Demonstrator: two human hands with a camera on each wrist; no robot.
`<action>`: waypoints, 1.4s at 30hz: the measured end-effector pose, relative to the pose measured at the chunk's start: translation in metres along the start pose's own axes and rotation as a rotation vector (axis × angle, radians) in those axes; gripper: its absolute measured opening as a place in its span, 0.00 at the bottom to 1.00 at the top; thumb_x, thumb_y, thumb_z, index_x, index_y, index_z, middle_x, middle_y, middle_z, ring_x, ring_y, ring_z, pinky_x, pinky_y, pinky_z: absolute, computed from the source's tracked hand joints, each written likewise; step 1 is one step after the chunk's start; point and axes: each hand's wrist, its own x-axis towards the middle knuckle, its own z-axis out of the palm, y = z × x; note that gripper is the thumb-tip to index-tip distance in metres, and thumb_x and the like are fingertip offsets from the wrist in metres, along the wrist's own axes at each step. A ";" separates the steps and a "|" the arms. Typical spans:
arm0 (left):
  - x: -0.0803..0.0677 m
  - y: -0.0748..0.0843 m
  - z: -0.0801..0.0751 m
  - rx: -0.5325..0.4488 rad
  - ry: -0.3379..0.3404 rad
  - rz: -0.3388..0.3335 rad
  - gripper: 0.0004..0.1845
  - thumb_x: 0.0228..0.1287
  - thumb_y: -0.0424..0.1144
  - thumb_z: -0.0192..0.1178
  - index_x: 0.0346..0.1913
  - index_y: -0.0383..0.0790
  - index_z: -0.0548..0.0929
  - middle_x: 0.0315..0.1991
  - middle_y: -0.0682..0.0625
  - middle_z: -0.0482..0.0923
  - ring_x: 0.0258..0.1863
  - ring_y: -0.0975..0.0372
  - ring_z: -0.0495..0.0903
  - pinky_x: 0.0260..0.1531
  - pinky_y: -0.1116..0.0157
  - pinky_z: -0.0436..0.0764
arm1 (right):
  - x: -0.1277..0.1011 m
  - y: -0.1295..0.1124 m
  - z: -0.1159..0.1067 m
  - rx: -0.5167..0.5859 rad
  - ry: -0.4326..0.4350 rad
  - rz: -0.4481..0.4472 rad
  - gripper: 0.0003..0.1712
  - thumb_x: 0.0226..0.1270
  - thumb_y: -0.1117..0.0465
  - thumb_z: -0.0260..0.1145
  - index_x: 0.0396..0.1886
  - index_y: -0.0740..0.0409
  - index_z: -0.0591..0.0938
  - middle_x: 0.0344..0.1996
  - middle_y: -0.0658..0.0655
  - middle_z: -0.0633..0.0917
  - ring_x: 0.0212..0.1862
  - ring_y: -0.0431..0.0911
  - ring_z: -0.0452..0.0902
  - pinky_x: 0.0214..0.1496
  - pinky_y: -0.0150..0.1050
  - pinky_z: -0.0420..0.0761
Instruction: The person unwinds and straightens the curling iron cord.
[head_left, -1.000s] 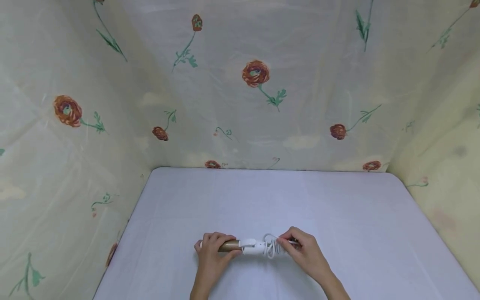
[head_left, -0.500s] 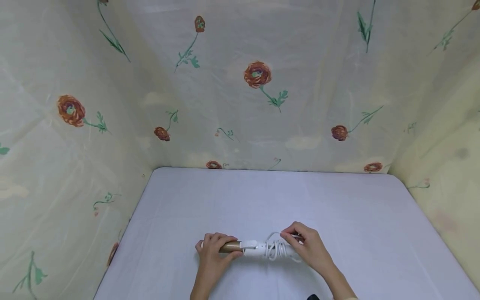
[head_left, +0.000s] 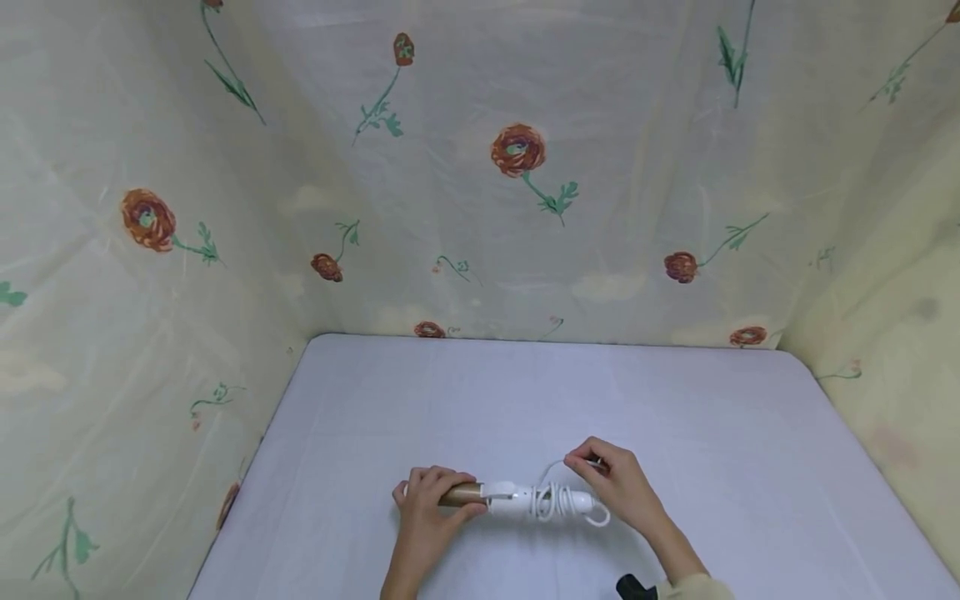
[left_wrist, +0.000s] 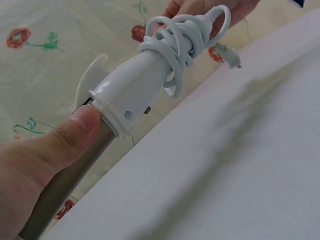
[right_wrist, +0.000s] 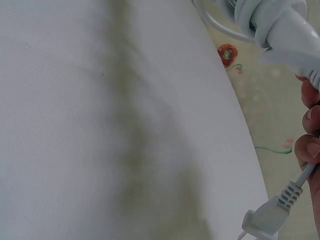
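A curling iron (head_left: 512, 499) with a white handle and a brownish-gold barrel is held level, low in the head view. My left hand (head_left: 431, 510) grips it by the barrel, thumb (left_wrist: 75, 131) pressed beside the handle's collar in the left wrist view. White cord (left_wrist: 175, 52) is looped several times around the handle. Above the handle's far end, my right hand (head_left: 621, 487) pinches a stretch of the cord, which runs up taut from the loops. The plug (right_wrist: 268, 217) dangles below the right fingers (right_wrist: 309, 147) in the right wrist view.
A white table (head_left: 540, 400) lies beneath, its back corners rounded. Cream sheets with a flower print (head_left: 517, 150) hang behind it and on both sides. A black wrist device (head_left: 634, 587) and a pale sleeve (head_left: 693, 588) show at the bottom.
My right hand has moved slightly up and right, drawing the cord away from the handle. The handle's end and a cord loop there have come into view. My left hand keeps its grip.
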 end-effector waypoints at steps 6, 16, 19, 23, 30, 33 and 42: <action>0.001 0.001 -0.003 -0.044 -0.012 -0.019 0.20 0.38 0.58 0.70 0.39 0.62 0.84 0.39 0.66 0.79 0.43 0.68 0.67 0.52 0.50 0.53 | -0.001 0.010 0.002 0.044 -0.038 0.085 0.03 0.62 0.56 0.67 0.30 0.47 0.81 0.28 0.53 0.85 0.27 0.32 0.71 0.30 0.29 0.75; 0.002 0.000 -0.005 -0.041 0.022 0.010 0.20 0.37 0.55 0.71 0.39 0.60 0.84 0.38 0.65 0.80 0.42 0.68 0.67 0.50 0.51 0.54 | -0.002 0.019 0.016 0.088 -0.083 0.161 0.05 0.63 0.54 0.66 0.30 0.49 0.82 0.28 0.46 0.84 0.32 0.34 0.77 0.40 0.30 0.79; 0.002 -0.001 -0.005 -0.037 0.026 0.015 0.20 0.37 0.56 0.71 0.39 0.60 0.84 0.38 0.65 0.80 0.41 0.68 0.67 0.49 0.51 0.54 | -0.003 0.015 0.018 0.072 -0.098 0.148 0.05 0.63 0.55 0.66 0.29 0.49 0.82 0.27 0.45 0.85 0.33 0.33 0.76 0.41 0.29 0.78; 0.003 -0.001 -0.005 -0.053 0.016 -0.005 0.20 0.37 0.56 0.71 0.39 0.60 0.84 0.38 0.66 0.80 0.42 0.68 0.67 0.51 0.51 0.53 | -0.005 0.003 0.017 0.028 -0.113 0.067 0.03 0.63 0.62 0.65 0.30 0.55 0.82 0.27 0.47 0.85 0.31 0.31 0.75 0.38 0.29 0.77; 0.004 0.000 -0.006 -0.061 0.010 -0.023 0.20 0.38 0.54 0.72 0.40 0.58 0.85 0.39 0.65 0.80 0.43 0.68 0.66 0.52 0.50 0.51 | -0.010 0.030 0.027 0.009 -0.123 -0.077 0.16 0.49 0.76 0.65 0.31 0.50 0.81 0.28 0.45 0.85 0.30 0.32 0.74 0.33 0.30 0.75; 0.004 0.000 -0.004 -0.057 0.022 -0.018 0.21 0.37 0.54 0.72 0.40 0.56 0.85 0.39 0.64 0.80 0.43 0.67 0.67 0.52 0.49 0.52 | -0.011 0.032 0.027 0.022 -0.118 -0.118 0.21 0.44 0.78 0.64 0.31 0.47 0.80 0.27 0.42 0.83 0.29 0.31 0.73 0.32 0.30 0.74; 0.005 -0.002 -0.001 -0.045 0.053 -0.022 0.20 0.37 0.54 0.72 0.39 0.58 0.85 0.38 0.64 0.80 0.42 0.66 0.67 0.50 0.50 0.53 | -0.021 0.026 0.032 -0.009 -0.152 0.014 0.10 0.54 0.69 0.69 0.36 0.55 0.82 0.33 0.49 0.86 0.37 0.34 0.78 0.42 0.35 0.78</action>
